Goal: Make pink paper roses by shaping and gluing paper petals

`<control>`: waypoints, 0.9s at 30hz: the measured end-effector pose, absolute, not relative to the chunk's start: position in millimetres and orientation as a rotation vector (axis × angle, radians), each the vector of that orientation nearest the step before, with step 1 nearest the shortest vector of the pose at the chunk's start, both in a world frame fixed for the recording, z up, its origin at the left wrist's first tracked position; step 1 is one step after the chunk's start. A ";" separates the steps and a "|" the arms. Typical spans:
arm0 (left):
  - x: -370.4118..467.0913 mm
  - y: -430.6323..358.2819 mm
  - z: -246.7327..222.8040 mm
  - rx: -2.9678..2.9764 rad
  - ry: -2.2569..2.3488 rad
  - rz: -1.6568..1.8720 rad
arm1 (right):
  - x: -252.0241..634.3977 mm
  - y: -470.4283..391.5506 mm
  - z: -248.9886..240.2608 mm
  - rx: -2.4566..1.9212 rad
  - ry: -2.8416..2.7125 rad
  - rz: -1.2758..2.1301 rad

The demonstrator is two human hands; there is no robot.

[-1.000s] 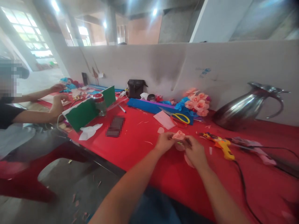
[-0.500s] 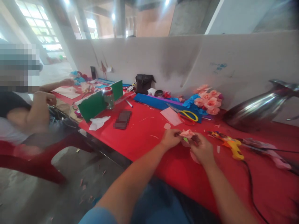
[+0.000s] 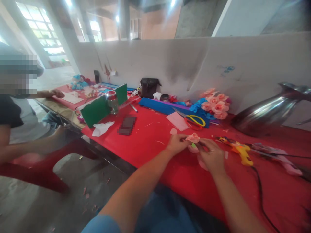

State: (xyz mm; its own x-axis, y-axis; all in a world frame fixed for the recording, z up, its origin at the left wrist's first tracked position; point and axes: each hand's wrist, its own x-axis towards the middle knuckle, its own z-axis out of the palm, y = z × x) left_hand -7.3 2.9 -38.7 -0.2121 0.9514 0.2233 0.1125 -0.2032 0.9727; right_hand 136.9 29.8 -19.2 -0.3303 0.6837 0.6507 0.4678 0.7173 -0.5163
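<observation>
A peach paper flower with a bit of green below it is held between both hands above the red table. My left hand pinches its left side. On the other side, the fingers of my right hand close on its right edge and base. Pink paper petals lie under and beside my right hand. Just right of that hand rests a yellow glue gun with a black cord. Scissors with yellow and red handles lie beyond the hands, by a pink paper sheet.
Blue paper and a bunch of peach flowers lie along the wall. A metal jug stands at right. Leftward are a phone, a glass jar, a green board and a seated person.
The flower has tipped so its petals show more, and my right fingers have shifted on it. The seated person's arms have moved, one hand now lower by the lap.
</observation>
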 end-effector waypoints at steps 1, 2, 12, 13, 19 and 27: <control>-7.4 3.2 -38.6 1.308 1.320 1.508 | 136.6 28.6 -18.2 -0.871 -1.991 0.278; -7.5 3.7 -38.7 1.295 1.302 1.523 | 136.2 27.6 -17.3 -0.866 -1.992 0.268; -6.3 5.7 -41.4 1.220 1.202 1.567 | 130.5 23.6 -12.4 -0.894 -1.730 0.767; -6.1 5.6 -41.5 1.226 1.185 1.557 | 129.5 23.2 -11.4 -0.902 -1.657 0.876; -5.3 4.9 -41.3 1.182 1.096 1.536 | 128.2 25.9 -13.0 -0.920 -1.482 1.089; -6.3 0.6 -34.0 1.145 1.113 1.561 | 130.3 29.2 -19.7 -0.952 -1.505 1.095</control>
State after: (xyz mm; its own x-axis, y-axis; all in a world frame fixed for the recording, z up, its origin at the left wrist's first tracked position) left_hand -6.3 0.6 -34.0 -0.1904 0.9639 0.1862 -0.1385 -0.2142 0.9669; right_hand 130.3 29.2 -19.7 -0.1866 0.9453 0.2675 0.0362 0.2787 -0.9597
